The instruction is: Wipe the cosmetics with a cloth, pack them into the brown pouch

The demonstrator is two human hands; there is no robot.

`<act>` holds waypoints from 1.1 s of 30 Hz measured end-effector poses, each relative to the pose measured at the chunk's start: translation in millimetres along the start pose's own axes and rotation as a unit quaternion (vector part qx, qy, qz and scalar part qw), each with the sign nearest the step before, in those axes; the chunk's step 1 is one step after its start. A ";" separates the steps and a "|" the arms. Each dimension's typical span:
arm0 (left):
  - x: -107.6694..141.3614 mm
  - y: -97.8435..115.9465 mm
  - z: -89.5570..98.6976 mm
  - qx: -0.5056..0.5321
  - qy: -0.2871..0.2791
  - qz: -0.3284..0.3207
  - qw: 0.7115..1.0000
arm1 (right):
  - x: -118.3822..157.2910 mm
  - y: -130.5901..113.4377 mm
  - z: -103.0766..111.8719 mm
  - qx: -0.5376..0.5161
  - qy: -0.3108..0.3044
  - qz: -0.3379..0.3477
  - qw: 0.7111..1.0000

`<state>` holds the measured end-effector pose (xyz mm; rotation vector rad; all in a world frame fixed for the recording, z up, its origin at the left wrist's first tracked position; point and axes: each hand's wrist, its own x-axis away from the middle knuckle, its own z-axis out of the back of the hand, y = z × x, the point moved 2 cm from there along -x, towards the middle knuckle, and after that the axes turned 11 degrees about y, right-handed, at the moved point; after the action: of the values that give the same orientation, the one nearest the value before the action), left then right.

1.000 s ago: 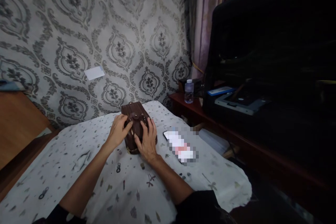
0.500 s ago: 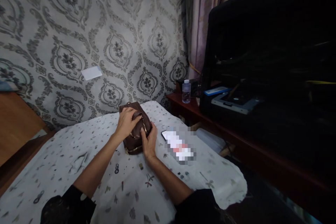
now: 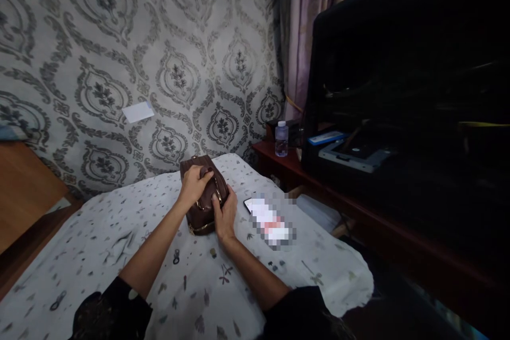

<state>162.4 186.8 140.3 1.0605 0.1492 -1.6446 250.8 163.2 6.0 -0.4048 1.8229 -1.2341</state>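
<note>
A brown leather-like bag with gold zips lies on the patterned white cloth. My left hand is closed on its upper part, with thumb and fingers at a dark flap or strap near the zip. Along the bag's right side, my right hand grips it, the thumb on top beside the curved zip. What the left fingertips pinch is partly hidden. A phone with a lit, blurred screen rests to the right of the bag.
The white cloth covers the surface under my arms. At the right, a dark red desk bears a clear bottle and a large black screen. A wooden panel stands at the left. White paper is on the wall.
My left hand has drawn its fingers in, from spread over the bag's top to bunched near the flap. The right hand keeps its hold on the bag.
</note>
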 end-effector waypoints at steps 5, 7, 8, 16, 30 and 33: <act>5.6 3.3 0.4 0.014 -0.026 -0.012 0.999 | 0.7 0.9 -1.8 0.005 0.001 -0.004 1.000; 7.2 5.2 1.4 0.017 -0.038 -0.020 0.999 | 1.0 0.9 -2.0 0.006 0.004 -0.003 1.000; 7.5 6.0 2.3 0.018 -0.043 -0.024 0.999 | 1.1 0.9 -2.1 0.008 0.004 -0.001 1.000; 8.4 2.8 33.9 0.015 -0.045 -0.054 0.997 | 2.5 1.6 -1.3 0.034 -0.010 0.016 0.999; 35.0 -9.7 59.6 -0.059 -0.039 -0.075 0.995 | 3.5 -1.9 -0.2 0.065 -0.031 0.046 0.996; 38.9 -10.9 58.0 -0.051 -0.033 -0.059 0.996 | 3.3 -3.9 1.1 0.062 -0.030 0.044 0.997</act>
<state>122.0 128.8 142.9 0.9344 0.2529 -1.7566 249.0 158.6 7.7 -0.2859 1.6863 -1.2540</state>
